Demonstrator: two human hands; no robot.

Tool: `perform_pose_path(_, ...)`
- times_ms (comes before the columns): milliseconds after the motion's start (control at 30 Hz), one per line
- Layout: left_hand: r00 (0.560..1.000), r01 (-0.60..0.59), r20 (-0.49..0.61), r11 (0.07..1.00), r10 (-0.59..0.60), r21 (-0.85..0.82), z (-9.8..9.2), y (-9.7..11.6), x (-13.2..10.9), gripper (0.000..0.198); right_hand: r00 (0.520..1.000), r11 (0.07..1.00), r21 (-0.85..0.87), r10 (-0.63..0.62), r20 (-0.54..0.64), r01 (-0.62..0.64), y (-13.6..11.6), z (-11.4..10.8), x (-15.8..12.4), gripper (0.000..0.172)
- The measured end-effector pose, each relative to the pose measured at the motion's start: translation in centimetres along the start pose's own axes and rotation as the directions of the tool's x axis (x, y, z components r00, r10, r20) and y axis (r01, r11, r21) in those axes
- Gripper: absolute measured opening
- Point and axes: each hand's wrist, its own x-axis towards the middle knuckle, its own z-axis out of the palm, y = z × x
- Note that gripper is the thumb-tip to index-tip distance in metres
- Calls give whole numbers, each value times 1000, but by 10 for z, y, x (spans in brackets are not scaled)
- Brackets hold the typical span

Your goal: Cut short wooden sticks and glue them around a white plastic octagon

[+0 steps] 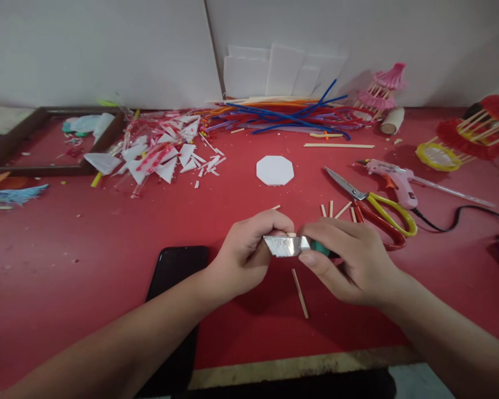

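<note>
My right hand [349, 257] grips a utility knife [289, 245] with a green handle and a wide silver blade pointing left. My left hand [249, 249] is curled right at the blade, fingers pinched over something small that I cannot make out, possibly a thin wooden stick. Both hands hover just above the red table [87, 249] near its front edge. A loose wooden stick [300, 293] lies below the hands. Short stick pieces [336, 210] lie just beyond my right hand. A white octagon of foam [275, 170] lies farther back.
A black phone [177, 266] lies under my left forearm. Scissors with red and yellow handles [374, 213] and a pink glue gun [395, 180] lie to the right. Pipe cleaners [283, 116], white scraps [166, 152], a wooden frame [25, 138] and small red and pink lanterns [474, 136] line the back.
</note>
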Motion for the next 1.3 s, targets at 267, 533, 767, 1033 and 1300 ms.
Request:
perform_pose_path(267, 996, 92, 1, 996, -92, -23, -2, 8, 3, 22, 1000, 1000, 11, -10, -6, 10, -2, 2, 0, 25)
perform_pose_path(533, 991, 24, 136, 982, 2, -189, 3, 21, -4, 26, 898, 921, -138, 308, -315, -365, 42, -24, 2, 31)
perform_pose_path(767, 989, 146, 61, 967, -136, -207, 4, 5, -2, 26, 952, 975, -31, 207, -225, -219, 25, -10, 7, 25)
perform_pose_path(1033, 971, 233, 112, 931, -210, -281, 7, 4, 0, 25, 975, 998, 3, 63, -213, -64, 7, -5, 3, 19)
perform_pose_path(1300, 952, 305, 118, 856, -282, -418, 12, 2, -3, 25, 973, 986, 13, -164, -165, 168, 0, -3, 3, 38)
